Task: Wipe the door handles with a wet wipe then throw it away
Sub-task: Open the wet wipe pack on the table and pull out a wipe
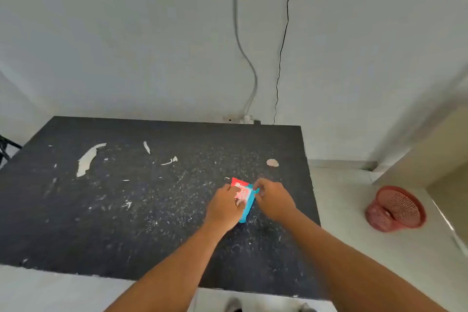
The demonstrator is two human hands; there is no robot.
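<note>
A red and blue wet wipe packet (243,194) lies on the black table (126,197) near its right side. My left hand (224,206) holds the packet from the left, fingers curled over it. My right hand (272,199) pinches the packet's upper right edge. No wipe is visible outside the packet. No door handle is in view.
A red mesh waste basket (395,209) lies tilted on the pale floor to the right of the table. The table top is scratched, with peeled patches. Two cables (281,53) hang down the white wall to a socket (238,119) behind the table.
</note>
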